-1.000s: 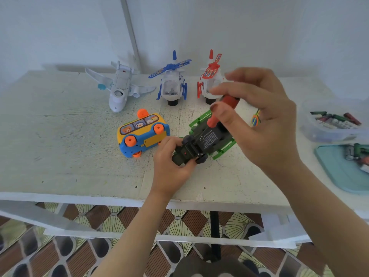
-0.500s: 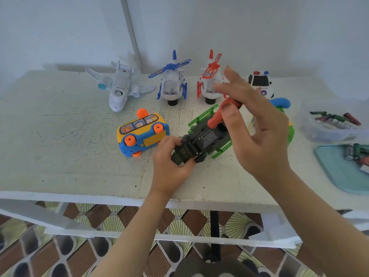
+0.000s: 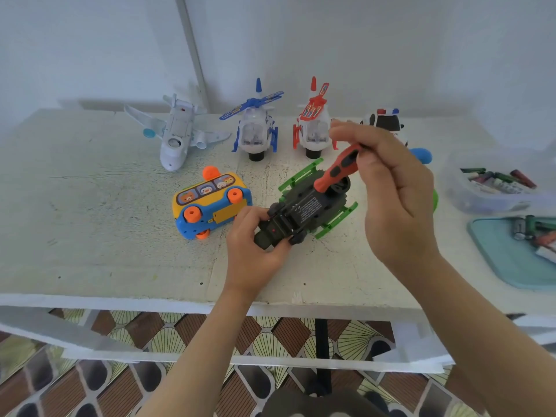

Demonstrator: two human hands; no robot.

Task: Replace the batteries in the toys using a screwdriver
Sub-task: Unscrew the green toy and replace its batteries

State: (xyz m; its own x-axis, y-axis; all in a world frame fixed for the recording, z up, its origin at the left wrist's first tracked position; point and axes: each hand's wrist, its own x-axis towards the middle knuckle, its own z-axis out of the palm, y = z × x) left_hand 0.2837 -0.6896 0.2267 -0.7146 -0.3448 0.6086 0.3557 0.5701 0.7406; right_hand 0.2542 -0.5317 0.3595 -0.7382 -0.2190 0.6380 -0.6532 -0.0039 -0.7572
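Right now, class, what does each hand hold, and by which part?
The left hand grips the dark green toy vehicle by its near end. The right hand pinches the red screwdriver at the top of its handle.

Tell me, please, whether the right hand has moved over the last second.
Yes. The right hand, holding the screwdriver, has dropped lower in the view: the police car at the back, hidden behind it a second ago, now shows.

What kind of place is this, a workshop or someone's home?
Most likely a room in a home, set up as a simple work spot. A rough white table stands against a plain wall over patterned floor tiles, with a white toy plane and a tub of batteries on it.
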